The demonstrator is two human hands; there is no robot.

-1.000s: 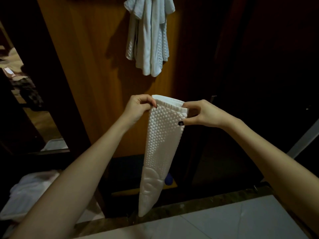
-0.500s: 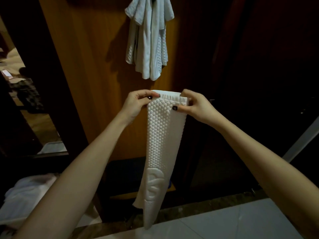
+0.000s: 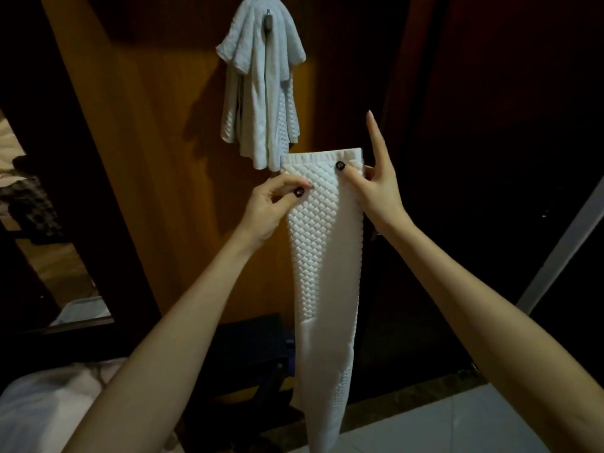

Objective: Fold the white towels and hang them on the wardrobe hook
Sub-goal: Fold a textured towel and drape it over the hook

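Holding the folded towel by its top end, I pinch its left edge with the left hand and its right edge with the right hand, whose index finger points straight up. The towel's long axis hangs vertical, below both grips. The hook sits above and left of the top edge and already carries the hung towels. I judge the left hand nearer, so the lift goes up and left.

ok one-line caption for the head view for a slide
A folded towel pinched near its top by the left hand and right hand, just below towels already on the hook.
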